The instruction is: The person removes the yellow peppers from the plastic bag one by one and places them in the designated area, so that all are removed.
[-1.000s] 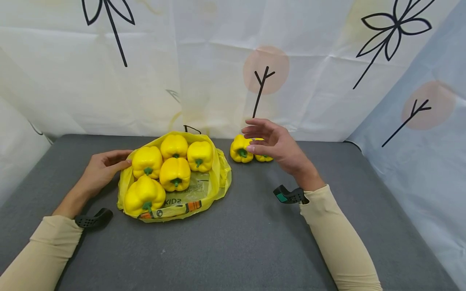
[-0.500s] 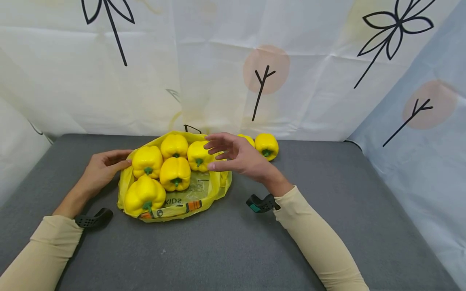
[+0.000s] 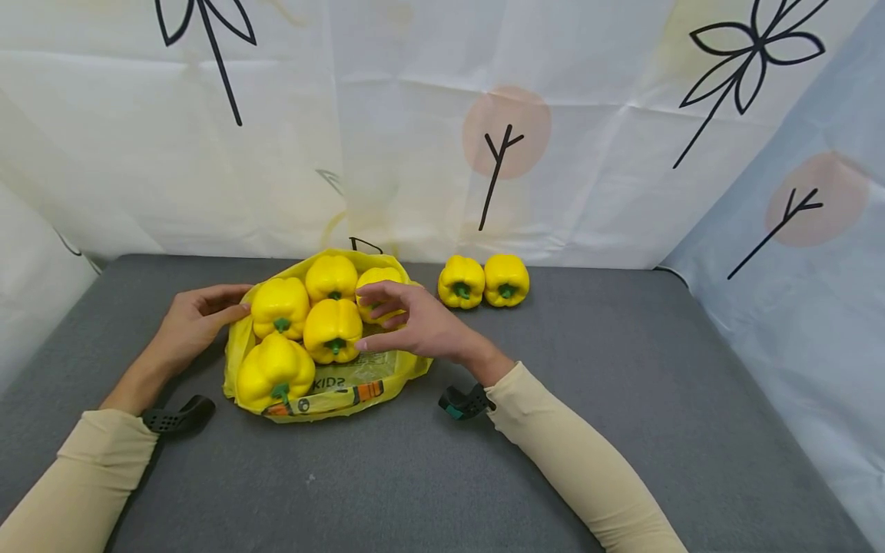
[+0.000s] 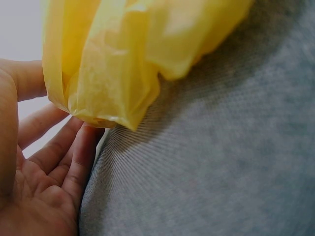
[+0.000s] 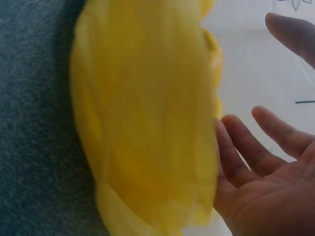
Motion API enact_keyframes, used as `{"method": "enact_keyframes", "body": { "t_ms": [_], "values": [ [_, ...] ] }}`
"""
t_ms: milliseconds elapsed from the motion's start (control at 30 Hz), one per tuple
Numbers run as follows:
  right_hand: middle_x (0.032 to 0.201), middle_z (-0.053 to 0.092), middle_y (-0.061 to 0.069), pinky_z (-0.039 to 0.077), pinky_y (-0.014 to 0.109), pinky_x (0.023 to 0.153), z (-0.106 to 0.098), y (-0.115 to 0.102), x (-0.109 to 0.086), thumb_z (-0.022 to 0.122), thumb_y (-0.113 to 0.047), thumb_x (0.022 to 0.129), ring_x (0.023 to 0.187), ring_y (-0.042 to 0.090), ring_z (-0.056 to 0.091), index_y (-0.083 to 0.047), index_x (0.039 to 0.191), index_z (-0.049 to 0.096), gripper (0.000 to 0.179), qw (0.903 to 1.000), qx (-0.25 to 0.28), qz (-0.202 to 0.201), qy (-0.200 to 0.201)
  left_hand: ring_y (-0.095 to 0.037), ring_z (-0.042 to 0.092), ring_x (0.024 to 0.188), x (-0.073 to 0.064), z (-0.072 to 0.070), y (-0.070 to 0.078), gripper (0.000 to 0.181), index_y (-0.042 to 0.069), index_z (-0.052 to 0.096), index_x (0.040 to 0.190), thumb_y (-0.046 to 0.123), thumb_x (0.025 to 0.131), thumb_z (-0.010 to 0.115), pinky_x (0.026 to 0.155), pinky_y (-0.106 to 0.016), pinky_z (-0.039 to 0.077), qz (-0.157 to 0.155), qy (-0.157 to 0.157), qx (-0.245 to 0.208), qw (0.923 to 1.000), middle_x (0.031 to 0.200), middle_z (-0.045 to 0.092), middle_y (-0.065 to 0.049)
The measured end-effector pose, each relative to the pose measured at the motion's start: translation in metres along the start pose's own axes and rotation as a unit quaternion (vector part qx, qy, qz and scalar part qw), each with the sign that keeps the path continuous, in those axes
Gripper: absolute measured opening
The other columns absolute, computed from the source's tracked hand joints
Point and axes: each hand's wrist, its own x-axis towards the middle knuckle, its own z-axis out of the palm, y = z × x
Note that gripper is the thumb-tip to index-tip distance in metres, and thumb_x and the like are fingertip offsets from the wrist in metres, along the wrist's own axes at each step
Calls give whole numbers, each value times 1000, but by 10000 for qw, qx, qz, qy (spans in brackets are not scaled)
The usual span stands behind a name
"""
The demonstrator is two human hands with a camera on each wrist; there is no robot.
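A yellow plastic bag (image 3: 404, 376), its mouth rolled wide, lies on the grey table and holds several yellow bell peppers (image 3: 275, 369). At its left rim my left hand (image 3: 188, 329) pinches the plastic between thumb and fingers; the left wrist view shows the folded bag edge (image 4: 110, 73) between them. My right hand (image 3: 429, 324) hovers over the bag's right side, thumb and fingers apart with nothing between them. It partly covers the bell pepper at the right back (image 3: 380, 276). In the right wrist view its spread fingers (image 5: 246, 147) appear beside the bag wall (image 5: 147, 108).
Two more yellow bell peppers, one (image 3: 461, 282) left of the other (image 3: 507, 279), stand side by side at the table's back edge, right of the bag. A white patterned curtain (image 3: 408, 169) hangs behind the grey table (image 3: 442, 476). Another sheet (image 3: 809, 284) hangs at the right.
My right hand has moved left and slightly down, from in front of the two loose peppers to above the bag's right side. The left hand and the bag have stayed put.
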Motion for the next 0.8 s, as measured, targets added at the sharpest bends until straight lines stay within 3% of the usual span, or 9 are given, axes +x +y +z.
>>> {"method": "enact_keyframes", "body": {
  "t_ms": [200, 400, 700, 800],
  "values": [
    [147, 50, 12, 48, 44, 103, 6, -1, 3, 80, -15, 89, 123, 29, 55, -4, 151, 46, 72, 9993, -371, 84, 59, 10, 56, 100, 0, 0, 0, 48, -9, 52, 142, 20, 105, 60, 81, -7, 47, 44, 19, -6, 10000, 110, 58, 31],
    [148, 50, 7, 50, 37, 99, 10, -4, 7, 82, -23, 88, 120, 23, 57, -8, 153, 45, 76, 9959, -872, 239, 99, 10, 56, 101, -1, 0, -2, 48, -9, 52, 142, 19, 104, 60, 81, -7, 47, 62, 23, -54, 10000, 111, 58, 31],
    [147, 49, 4, 53, 24, 77, 15, -11, 16, 83, -29, 87, 104, 16, 61, -14, 156, 41, 82, 9877, -1447, 592, 7, 10, 56, 100, -1, -1, 0, 48, -8, 52, 142, 20, 105, 60, 80, -7, 47, 15, 1, 50, 10000, 110, 57, 31],
    [134, 56, 4, 53, 24, 74, 15, -9, 20, 82, -29, 87, 93, 15, 63, -13, 157, 39, 84, 9858, -1561, 609, -72, 10, 55, 100, -1, 0, 1, 48, -8, 52, 143, 21, 105, 60, 80, -7, 46, 0, -14, 75, 10000, 110, 57, 31]
  ]
}}
